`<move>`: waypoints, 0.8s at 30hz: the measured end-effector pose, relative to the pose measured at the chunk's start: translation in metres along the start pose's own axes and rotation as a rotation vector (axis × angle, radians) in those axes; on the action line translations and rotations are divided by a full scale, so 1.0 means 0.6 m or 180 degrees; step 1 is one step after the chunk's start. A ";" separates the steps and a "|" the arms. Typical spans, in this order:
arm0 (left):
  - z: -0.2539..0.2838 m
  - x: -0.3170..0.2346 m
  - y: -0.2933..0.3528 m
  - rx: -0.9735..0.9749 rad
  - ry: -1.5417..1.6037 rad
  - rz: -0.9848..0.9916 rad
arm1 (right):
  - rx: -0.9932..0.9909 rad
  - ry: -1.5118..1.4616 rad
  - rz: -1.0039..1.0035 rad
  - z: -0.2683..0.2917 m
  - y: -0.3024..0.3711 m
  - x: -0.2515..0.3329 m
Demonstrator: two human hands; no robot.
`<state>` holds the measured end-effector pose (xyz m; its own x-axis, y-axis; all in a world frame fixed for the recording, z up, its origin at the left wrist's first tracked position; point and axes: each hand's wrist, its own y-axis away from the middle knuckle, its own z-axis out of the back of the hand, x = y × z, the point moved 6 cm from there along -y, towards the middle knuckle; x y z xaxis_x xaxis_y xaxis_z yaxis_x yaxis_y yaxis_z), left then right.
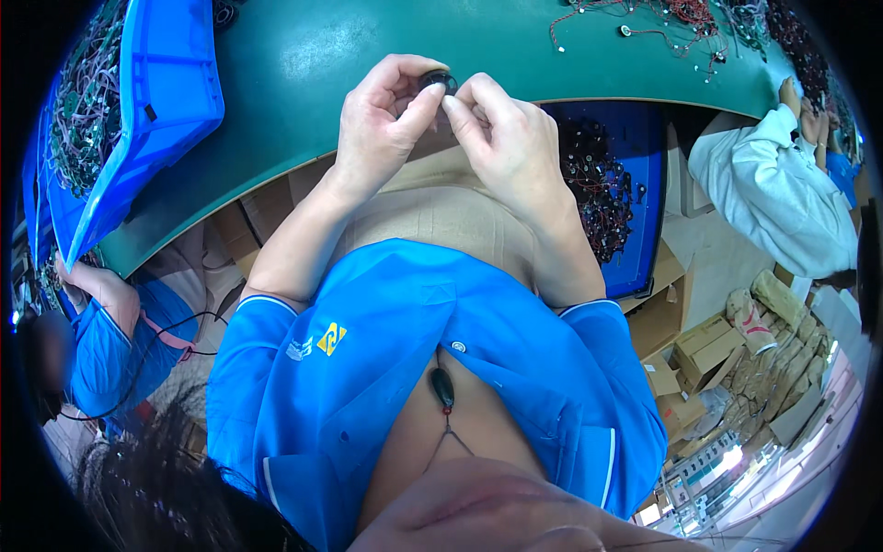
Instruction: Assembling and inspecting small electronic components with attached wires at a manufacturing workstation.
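Observation:
Above the near edge of the green table, a small round black part is pinched between the thumb and fingers of my left hand. Its top faces up and looks glossy. My right hand meets it from the other side, thumb and forefinger pressed together at the part's lower right edge. Whatever sits between those right fingertips is too small and hidden to make out. Both hands are close together in front of my body.
A blue crate with wired green boards stands at the left. Below the table edge, right of my arm, a blue bin holds small black parts with red wires. Wired pieces lie at the far right. People sit on both sides.

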<state>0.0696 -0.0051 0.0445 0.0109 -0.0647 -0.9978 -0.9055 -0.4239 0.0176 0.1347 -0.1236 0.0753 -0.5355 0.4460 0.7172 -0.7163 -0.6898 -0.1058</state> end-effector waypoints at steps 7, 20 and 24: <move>-0.021 0.007 -0.036 0.0734 -0.0148 0.0060 | 0.0001 0.0126 -0.0108 0.023 0.005 -0.025; 0.079 0.003 -0.357 -0.0233 -0.2966 -0.2612 | -0.0705 0.1901 -0.0476 0.212 0.077 -0.153; 0.102 0.029 -0.385 0.0837 -0.6196 -0.1278 | -0.1626 0.1921 0.0222 0.205 -0.017 -0.192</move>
<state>0.2527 0.1472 0.0194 -0.0339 0.9415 0.3354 -0.9994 -0.0325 -0.0097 0.2586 -0.2381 0.0787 -0.6320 0.7444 0.2156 -0.7106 -0.4456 -0.5445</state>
